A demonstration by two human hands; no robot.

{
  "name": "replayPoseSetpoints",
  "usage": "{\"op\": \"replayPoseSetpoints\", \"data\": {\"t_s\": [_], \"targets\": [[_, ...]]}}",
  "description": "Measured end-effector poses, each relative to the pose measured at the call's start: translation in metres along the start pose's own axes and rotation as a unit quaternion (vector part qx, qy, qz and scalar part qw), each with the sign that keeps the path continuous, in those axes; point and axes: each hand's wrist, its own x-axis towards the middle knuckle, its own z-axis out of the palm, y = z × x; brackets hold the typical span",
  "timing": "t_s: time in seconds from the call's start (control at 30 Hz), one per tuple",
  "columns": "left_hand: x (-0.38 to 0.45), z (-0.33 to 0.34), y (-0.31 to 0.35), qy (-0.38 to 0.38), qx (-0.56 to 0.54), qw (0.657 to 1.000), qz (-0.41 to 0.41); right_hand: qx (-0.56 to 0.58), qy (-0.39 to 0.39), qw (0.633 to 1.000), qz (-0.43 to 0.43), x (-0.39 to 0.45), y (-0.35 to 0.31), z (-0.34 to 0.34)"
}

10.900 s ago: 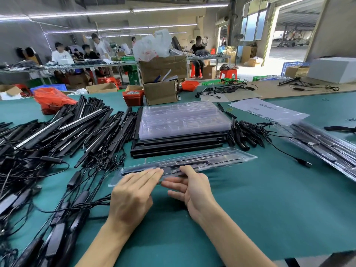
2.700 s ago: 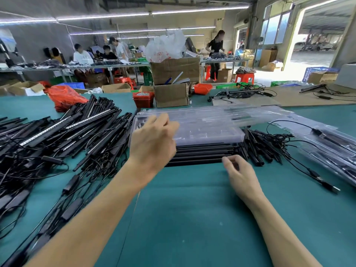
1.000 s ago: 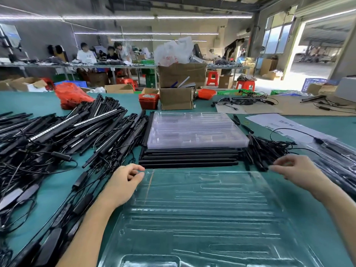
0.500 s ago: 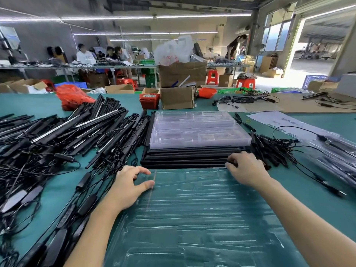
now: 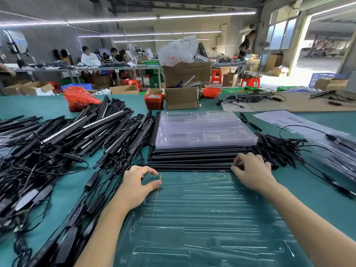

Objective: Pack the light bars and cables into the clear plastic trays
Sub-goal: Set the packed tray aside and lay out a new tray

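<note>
A large clear plastic tray (image 5: 202,218) lies flat on the green table in front of me, its moulded slots holding nothing. My left hand (image 5: 138,185) pinches its far left corner between thumb and index finger. Just behind the tray sits a stack of black light bars (image 5: 192,158), with a stack of clear trays (image 5: 204,130) on top. My right hand (image 5: 252,170) is at the right end of the nearest bar, fingers and thumb curled round it. A big heap of light bars with cables (image 5: 67,135) covers the table to the left.
Loose black cables (image 5: 279,147) lie right of the bar stack, with packed trays (image 5: 339,151) at the far right. Cardboard boxes (image 5: 183,97), a red bin (image 5: 154,101) and an orange bag (image 5: 79,99) stand behind. People work at benches in the background.
My right hand has come in from the cables on the right to the right end of the nearest black bar. My left hand has stayed on the tray's far left corner.
</note>
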Motion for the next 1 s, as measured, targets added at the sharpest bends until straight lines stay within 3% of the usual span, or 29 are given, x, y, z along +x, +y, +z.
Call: {"op": "replayPoseSetpoints", "data": {"t_s": [0.27, 0.33, 0.43, 0.5, 0.63, 0.8, 1.0], "targets": [[0.0, -0.001, 0.001, -0.003, -0.002, 1.0, -0.004, 0.035, -0.023, 0.998, -0.036, -0.001, 0.002, 0.002], [-0.001, -0.001, 0.001, -0.003, -0.003, 1.0, -0.003, 0.041, 0.006, 0.998, -0.056, -0.001, 0.003, 0.003], [-0.001, -0.001, 0.002, 0.003, -0.004, 1.0, -0.003, 0.149, 0.066, 0.984, -0.071, -0.005, 0.0, -0.009], [-0.001, -0.001, 0.002, 0.013, -0.004, 1.0, -0.002, 0.218, 0.06, 0.971, -0.081, -0.008, 0.0, -0.021], [-0.001, 0.0, 0.004, 0.04, -0.019, 0.999, -0.005, 0.247, 0.033, 0.965, -0.078, -0.021, 0.005, -0.044], [-0.001, 0.002, 0.004, 0.06, -0.041, 0.997, -0.014, 0.373, -0.103, 0.918, -0.087, -0.047, 0.028, -0.064], [-0.001, 0.003, 0.004, 0.066, -0.034, 0.997, -0.024, 0.276, -0.212, 0.922, -0.171, -0.066, 0.03, -0.058]]}}
